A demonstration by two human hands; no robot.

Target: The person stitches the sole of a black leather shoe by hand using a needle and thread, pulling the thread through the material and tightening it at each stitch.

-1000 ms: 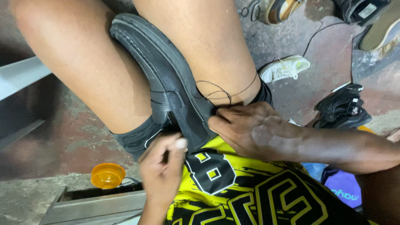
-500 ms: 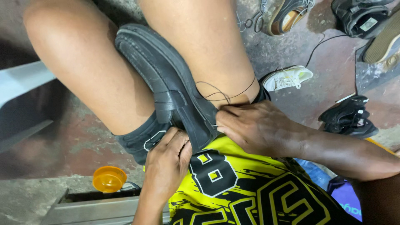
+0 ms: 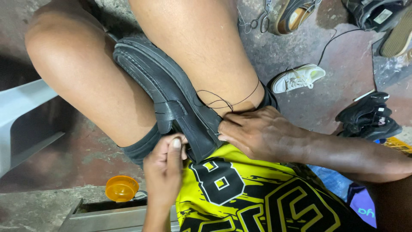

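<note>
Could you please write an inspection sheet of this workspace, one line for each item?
Surface: stained concrete floor; the work sits between the person's knees, not on a table.
Job's things: black shoe clamped between the knees, sole side up; dark thread loops from its edge across the leg.
Clutter: white sneaker, black shoes, scissors, orange lid, more footwear at the top edge.
Hands: left hand presses the shoe's near end; right hand pinches at the shoe's edge where the thread starts.
Cables: thin black cord on the floor.
Surroundings: pale chair at left, metal frame below.
</note>
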